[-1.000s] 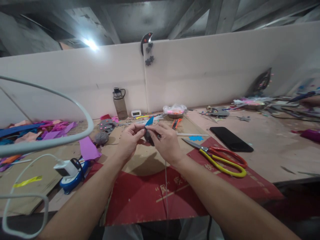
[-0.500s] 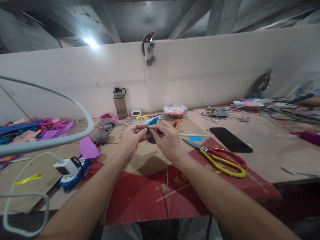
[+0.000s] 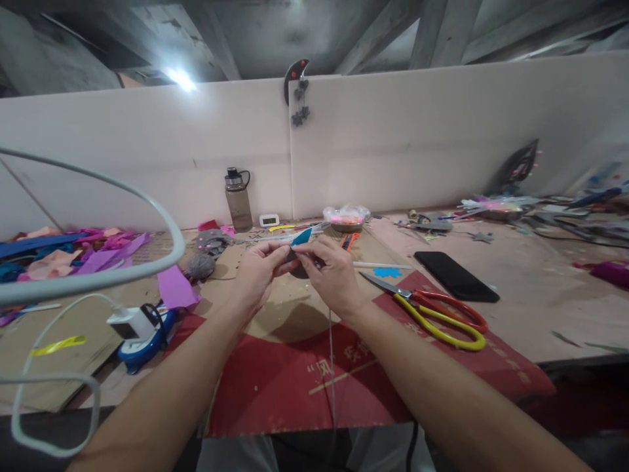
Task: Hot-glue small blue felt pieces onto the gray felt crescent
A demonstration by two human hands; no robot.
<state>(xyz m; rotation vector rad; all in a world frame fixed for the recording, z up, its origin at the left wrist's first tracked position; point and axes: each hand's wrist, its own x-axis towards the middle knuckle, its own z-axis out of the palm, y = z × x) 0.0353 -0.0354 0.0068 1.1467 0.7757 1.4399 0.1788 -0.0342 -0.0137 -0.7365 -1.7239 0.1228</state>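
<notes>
Fingertips of both hands make the grip, the left hand [image 3: 259, 270] and right hand [image 3: 333, 267] each clamped by thumb and forefinger on a small dark piece [image 3: 297, 271], with a pointed blue scrap [image 3: 301, 237] sticking up between them. Holding from both sides seems a way to steady something so small while the fingers press close to where the two colours meet. That meeting point is mostly covered by the fingers, so I cannot tell whether the blue part is joined to the dark one or merely pinched against it.

Both pieces are held above the table [image 3: 538, 285], off its surface, over a red-and-brown cardboard sheet [image 3: 275, 393] that lies at the near edge, likely to serve as a work mat. A thin pale cord [image 3: 331, 357] runs below the right hand, across the sheet and down past that edge.

Scissors [image 3: 417, 297] lie partly on the sheet's right side, handles toward the near right corner, which looks handy for the right hand. A blue cutout [image 3: 386, 272] sits just beyond their blades, and a black phone [image 3: 456, 275] rests to their right. Toward the left edge, coloured scraps [image 3: 115, 254] are heaped apart from the work, as if for stock. A bottle [image 3: 238, 206] stands upright at the far edge, by the wall panel [image 3: 393, 144], presumably to keep it away from the hands.
</notes>
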